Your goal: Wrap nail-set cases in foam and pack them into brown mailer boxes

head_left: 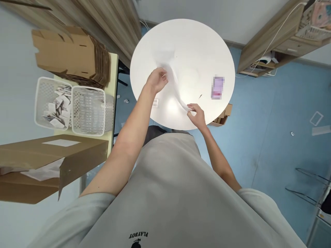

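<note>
A thin white, see-through sheet [173, 81], perhaps a bag or wrap, stretches slantwise above the round white table [207, 41]. My left hand [157, 80] has its fingers closed at the sheet's upper left part. Lower down on the right, my right hand [197, 116] pinches the sheet's near corner between thumb and fingers. The sheet's far end looks blurred against the white tabletop. Beside my left forearm lies a small clear piece [155, 102], its kind too small to tell.
A blurred-out purple packet [217, 88] and a small brown scrap [200, 96] lie on the table. Left, a side table bears flattened cardboard boxes [64, 51], a basket of papers [38, 103], a basket of clear plastic [104, 113] and an opened carton [85, 158]. Below right is a small box [227, 112].
</note>
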Tool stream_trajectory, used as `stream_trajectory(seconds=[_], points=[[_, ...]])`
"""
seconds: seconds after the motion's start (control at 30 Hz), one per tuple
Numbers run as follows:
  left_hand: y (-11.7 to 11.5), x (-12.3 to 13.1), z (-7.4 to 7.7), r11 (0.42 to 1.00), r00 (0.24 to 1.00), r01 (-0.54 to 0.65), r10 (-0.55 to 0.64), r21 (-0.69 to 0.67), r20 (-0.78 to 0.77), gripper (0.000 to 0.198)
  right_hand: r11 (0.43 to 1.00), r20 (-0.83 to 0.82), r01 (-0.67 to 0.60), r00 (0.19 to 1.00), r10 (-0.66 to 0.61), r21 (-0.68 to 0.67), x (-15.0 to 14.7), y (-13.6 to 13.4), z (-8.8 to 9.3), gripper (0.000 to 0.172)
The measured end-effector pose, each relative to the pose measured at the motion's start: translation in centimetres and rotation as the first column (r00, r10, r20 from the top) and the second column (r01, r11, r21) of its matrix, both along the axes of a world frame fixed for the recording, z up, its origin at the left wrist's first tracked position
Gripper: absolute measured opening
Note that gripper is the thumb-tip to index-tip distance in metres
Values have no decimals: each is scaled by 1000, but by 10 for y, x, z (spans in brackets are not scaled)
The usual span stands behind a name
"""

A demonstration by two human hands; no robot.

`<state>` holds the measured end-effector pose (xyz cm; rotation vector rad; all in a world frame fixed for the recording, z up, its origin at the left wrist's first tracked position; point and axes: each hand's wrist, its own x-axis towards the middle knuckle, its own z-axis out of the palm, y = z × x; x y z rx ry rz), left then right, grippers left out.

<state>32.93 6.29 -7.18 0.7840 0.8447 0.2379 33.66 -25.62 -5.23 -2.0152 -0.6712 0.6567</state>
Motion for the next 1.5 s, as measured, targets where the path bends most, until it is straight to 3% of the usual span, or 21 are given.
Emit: stream_trajectory(seconds=[0.13, 0.27, 0.37, 0.47, 0.6, 0.77, 0.87, 0.97, 1.1, 1.27, 1.37, 1.5], points=[[-37, -14, -36, 991, 945, 132, -118, 26, -306, 28, 986, -106, 39, 993, -56, -161, -8, -4, -31, 20], [-99, -55, -56, 966, 853, 211, -258, -152, -454, 38, 967, -260, 89, 954, -152, -237, -10, 4, -64, 14], [-133, -77, -62, 934, 834, 222, -330, -279, -441, 36, 971, -330, 103, 928, -172, -215, -12, 11, -81, 9], [-148, -84, -67, 899, 860, 262, -382, -351, -338, 24, 991, -399, 95, 908, -127, -99, -14, 14, -90, 12], [-152, -83, -72, 905, 884, 245, -356, -348, -304, 12, 997, -452, 66, 891, -38, 47, -15, 11, -94, 18], [-153, -88, -77, 928, 884, 200, -309, -314, -350, 5, 999, -497, 1, 868, 21, 43, -12, 12, -95, 23], [-154, -92, -80, 933, 869, 196, -308, -302, -388, 5, 989, -437, 87, 890, -130, -118, -8, 17, -99, 23], [-152, -95, -80, 927, 859, 208, -326, -313, -394, 8, 936, -403, 182, 865, -298, -302, -4, 23, -108, 29], [-149, -97, -78, 923, 855, 245, -350, -297, -384, 16, 958, -589, 131, 765, -260, -254, -1, 28, -119, 18], [-146, -103, -76, 947, 855, 205, -296, -247, -425, 25, 962, -458, 150, 856, -241, -226, 0, 29, -123, 14], [-142, -104, -77, 967, 857, 158, -234, -198, -459, 30, 958, -430, 147, 869, -245, -247, 1, 26, -119, 14], [-134, -106, -79, 996, 857, 20, -64, -92, -510, 17, 917, -297, 219, 899, -322, -333, 7, 16, -110, 17]])
